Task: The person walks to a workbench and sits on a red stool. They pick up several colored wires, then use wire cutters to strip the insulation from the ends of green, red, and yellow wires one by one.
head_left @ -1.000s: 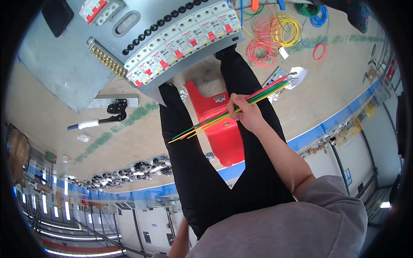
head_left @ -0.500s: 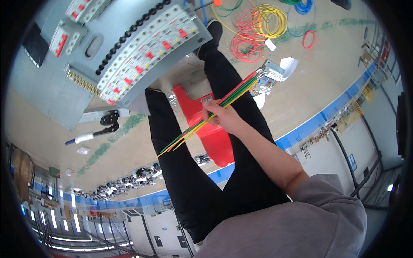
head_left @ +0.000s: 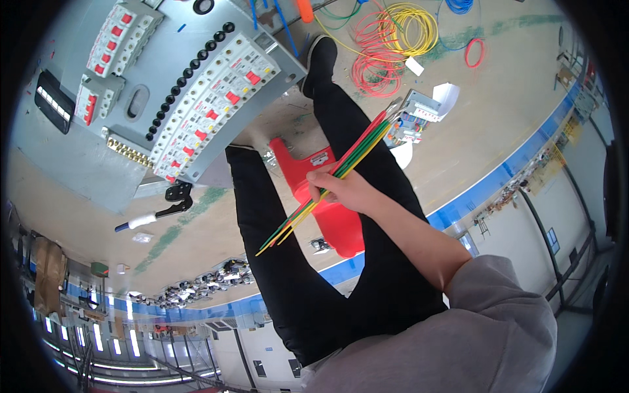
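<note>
My right hand (head_left: 342,190) is closed around a bundle of red, green and yellow wires (head_left: 365,148) above my lap. The bundle slants from the upper right, where its ends look bare or silvery, to loose, spread ends over my left thigh. My left hand is out of view. Under the wires, between my legs, is a red plastic stool (head_left: 341,229). To the upper left lies a grey metal panel (head_left: 187,36) carrying a long row of circuit breakers (head_left: 213,112) with red switches. Beside that row runs a line of black round grommets (head_left: 177,90).
Left of my legs lie crimping pliers (head_left: 178,194) with a white-wrapped handle. A black phone (head_left: 54,101) rests on the panel's left. Yellow (head_left: 429,40) and red coils of wire (head_left: 367,71) lie ahead, near an orange handle (head_left: 304,9). Right of them sits a small component box (head_left: 420,106).
The view has shifted, bringing more of the panel's upper-left breakers into sight. My right hand keeps its hold on the wires, whose loose ends sit slightly lower and further right.
</note>
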Demonstrator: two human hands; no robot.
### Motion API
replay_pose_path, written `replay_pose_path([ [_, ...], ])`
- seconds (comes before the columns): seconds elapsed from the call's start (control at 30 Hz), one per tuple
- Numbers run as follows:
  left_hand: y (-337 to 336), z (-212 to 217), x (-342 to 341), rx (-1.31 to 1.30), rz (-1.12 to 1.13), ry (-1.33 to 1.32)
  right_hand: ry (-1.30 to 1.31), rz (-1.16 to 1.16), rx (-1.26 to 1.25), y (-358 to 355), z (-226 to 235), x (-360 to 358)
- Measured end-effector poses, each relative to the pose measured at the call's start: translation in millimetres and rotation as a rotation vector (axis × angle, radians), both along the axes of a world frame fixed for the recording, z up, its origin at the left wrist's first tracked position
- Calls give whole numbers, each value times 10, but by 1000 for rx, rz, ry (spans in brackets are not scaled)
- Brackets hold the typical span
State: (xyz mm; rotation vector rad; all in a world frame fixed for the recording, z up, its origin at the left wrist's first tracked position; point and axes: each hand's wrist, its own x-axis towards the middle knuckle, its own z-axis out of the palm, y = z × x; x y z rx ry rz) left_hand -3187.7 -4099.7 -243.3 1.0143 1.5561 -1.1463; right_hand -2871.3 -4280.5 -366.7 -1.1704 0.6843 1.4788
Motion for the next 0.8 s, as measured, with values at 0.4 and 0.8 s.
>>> replay_pose_path([
  [0.4, 470, -478, 282, 471, -620, -239, -285, 451, 286, 156, 454, 720],
  [0.8, 749, -1563, 593, 574, -1052, -393, -724, 190, -89, -180, -19, 875],
])
